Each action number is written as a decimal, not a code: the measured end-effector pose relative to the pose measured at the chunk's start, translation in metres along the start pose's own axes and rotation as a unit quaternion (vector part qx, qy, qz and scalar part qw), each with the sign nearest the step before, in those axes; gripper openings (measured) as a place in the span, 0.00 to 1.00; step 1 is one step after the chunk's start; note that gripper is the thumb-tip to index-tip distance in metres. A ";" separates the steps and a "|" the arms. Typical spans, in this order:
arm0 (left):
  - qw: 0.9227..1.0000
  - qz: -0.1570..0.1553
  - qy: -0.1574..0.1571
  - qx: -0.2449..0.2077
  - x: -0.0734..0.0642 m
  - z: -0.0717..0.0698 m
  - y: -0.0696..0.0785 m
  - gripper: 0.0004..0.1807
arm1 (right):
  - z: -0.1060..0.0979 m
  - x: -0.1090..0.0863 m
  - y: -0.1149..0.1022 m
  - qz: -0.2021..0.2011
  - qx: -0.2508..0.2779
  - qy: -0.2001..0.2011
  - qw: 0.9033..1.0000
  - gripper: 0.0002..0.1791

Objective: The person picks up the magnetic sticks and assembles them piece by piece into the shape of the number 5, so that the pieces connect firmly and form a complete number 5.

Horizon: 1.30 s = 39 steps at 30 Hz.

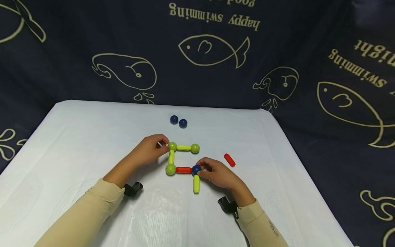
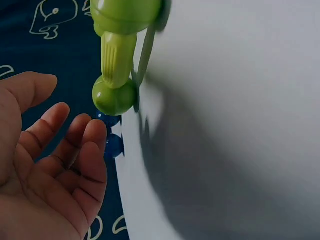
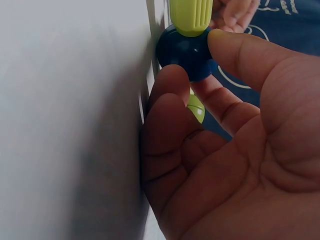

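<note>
Near the centre of the head view, a right hand pinches a glossy dark blue plastic-looking ball between thumb and fingers. A ribbed yellow-green stick runs from this ball toward the bottom of the frame, while a ribbed red stick joins it on the left to a glossy green ball. From there a second yellow-green stick leads up to another green ball, and a third yellow-green stick reaches right to a last green ball. The left hand is just beside the upper-left corner of this linked shape, its fingers relaxed and loosely bent around nothing. A loose red stick lies tilted right of centre, near the right hand. Two dark blue balls sit close together above the shape, on the white cloth-covered table. A navy curtain with pale fish drawings fills the top of the frame.
</note>
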<state>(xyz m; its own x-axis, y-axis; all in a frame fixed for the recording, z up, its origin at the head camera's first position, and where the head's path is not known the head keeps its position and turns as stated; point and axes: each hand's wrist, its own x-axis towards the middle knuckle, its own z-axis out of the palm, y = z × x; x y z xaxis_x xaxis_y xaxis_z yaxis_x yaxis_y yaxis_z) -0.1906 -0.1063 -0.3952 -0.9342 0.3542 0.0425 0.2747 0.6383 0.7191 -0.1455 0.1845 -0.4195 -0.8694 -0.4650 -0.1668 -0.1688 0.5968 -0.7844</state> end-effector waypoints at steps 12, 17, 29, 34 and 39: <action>1.000 0.013 -0.006 0.014 0.030 -0.002 0.012 0.15 | 0.001 0.002 0.001 0.011 -0.004 0.003 1.000 0.09; 1.000 0.012 -0.007 0.019 0.037 0.001 0.014 0.17 | 0.002 0.002 0.001 0.005 -0.012 0.006 1.000 0.10; 0.999 0.004 0.009 0.034 0.072 0.003 0.011 0.20 | 0.002 0.001 0.000 0.005 -0.009 0.005 1.000 0.10; 0.997 0.011 -0.012 0.072 0.084 0.003 0.015 0.21 | 0.002 0.001 0.000 0.004 -0.014 0.007 1.000 0.10; 0.994 0.015 -0.025 0.105 0.095 0.004 0.021 0.23 | 0.001 0.001 0.000 0.001 -0.015 0.009 1.000 0.10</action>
<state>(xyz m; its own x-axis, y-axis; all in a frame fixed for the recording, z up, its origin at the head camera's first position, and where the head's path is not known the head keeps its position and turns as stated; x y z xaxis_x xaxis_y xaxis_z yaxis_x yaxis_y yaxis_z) -0.2722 -0.0566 -0.3791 -0.9142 0.4045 0.0237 0.3482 0.7544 0.5565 -0.1460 0.1835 -0.4202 -0.8785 -0.4513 -0.1570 -0.1800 0.6169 -0.7662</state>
